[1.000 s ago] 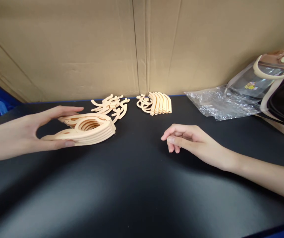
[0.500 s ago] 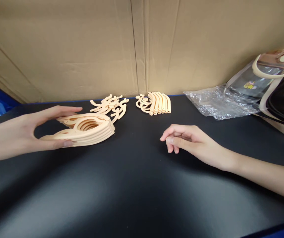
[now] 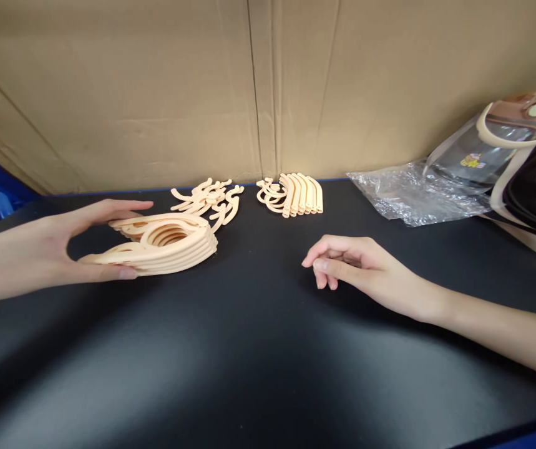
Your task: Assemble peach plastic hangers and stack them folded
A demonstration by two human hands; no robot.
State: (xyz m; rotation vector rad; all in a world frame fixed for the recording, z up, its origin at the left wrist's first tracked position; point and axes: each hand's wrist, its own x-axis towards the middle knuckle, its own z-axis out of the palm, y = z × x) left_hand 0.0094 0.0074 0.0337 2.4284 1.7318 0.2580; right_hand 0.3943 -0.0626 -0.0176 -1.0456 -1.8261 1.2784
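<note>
The 2 hands are apart. At left, the left hand (image 3: 55, 249) clasps a stack of curved, flat beige pieces (image 3: 181, 257) between thumb and fingers, long axis running left to right. The right hand (image 3: 356, 259), loosely curled, visibly holding nothing, is well right of it.

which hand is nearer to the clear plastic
Right. The right hand is in front and left of the clear plastic; the left hand is farther left, around the beige stack.
</note>
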